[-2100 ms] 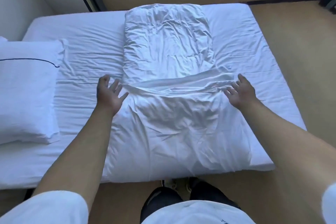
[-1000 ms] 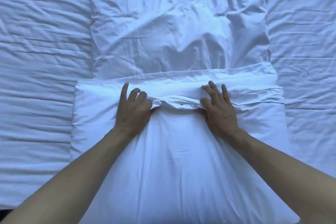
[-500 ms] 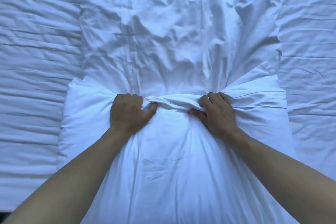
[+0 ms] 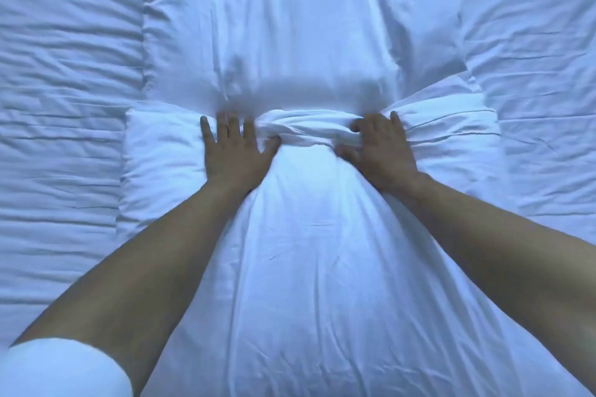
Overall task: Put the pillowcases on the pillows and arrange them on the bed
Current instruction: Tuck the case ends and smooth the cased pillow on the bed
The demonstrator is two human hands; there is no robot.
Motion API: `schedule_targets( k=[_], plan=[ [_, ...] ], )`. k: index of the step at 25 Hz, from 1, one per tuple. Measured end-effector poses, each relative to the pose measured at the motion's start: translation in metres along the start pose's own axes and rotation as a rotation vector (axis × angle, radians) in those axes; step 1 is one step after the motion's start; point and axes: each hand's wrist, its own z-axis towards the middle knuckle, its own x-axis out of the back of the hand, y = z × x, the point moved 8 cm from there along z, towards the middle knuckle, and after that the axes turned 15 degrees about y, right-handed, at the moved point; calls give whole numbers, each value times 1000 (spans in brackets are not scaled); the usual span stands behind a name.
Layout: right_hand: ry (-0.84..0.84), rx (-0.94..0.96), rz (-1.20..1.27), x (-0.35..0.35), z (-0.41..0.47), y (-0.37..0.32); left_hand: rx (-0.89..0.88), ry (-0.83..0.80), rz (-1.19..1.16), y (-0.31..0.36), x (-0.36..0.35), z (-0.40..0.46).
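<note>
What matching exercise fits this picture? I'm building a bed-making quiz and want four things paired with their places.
Things:
1. left hand
2. right hand
3. bunched white pillowcase fold
4. white cloth sleeve

Places:
A. between the two hands
B. lower left corner of the view
C. at the fold's right end
D. at the fold's left end, fingers straight

Pairs: 1-D, 2-C, 3-A, 4-B
</note>
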Motion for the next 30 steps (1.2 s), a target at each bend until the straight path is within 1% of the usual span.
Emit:
schedule_targets(
  k=[1,4,6,9,10,12,14,16,17,19,20,22,23,24,25,27,30],
  plan=[
    [-28,-11,-18,-19,-12,4,1,-26,32,2,-16,-5],
    [99,23,-40,-33,-32,10,-9,8,-29,7,-30,-6],
    [142,16,-11,-39,-24,13,1,45,-25,6,-40,2],
    [155,21,-7,-55,-16,16,6,58,-1,9,-55,6],
    [158,33,-7,-59,-15,17,3,50,3,11,-59,8],
    [142,35,-12,-58,-12,16,6,-17,7,11,-58,11],
    [87,11,17,-46,-11,12,0,-55,14,8,-41,9],
    [71,10,50,-17,-9,9,-10,-13,-40,0,-11,5],
    [113,48,30,4,-11,10,-38,37,-59,-7,3,-1],
    [252,116,-107,49,-29,23,-85,123,-29,-39,27,-30],
    [244,82,-204,65,-44,42,-58,108,-8,-62,27,-46],
    [81,-80,-348,76,-74,86,76,-28,7,-110,9,-70],
    [-11,-169,-380,71,-85,103,128,-103,-10,-122,-4,-74],
    [-90,-224,-376,60,-91,113,152,-160,-44,-124,-17,-75],
    [-131,-259,-342,47,-91,114,159,-189,-63,-121,-27,-74],
    [-167,-330,-278,28,-82,114,177,-223,-90,-112,-39,-62],
    [-205,-365,-299,32,-80,114,242,-227,-155,-111,-21,-59]
  ],
)
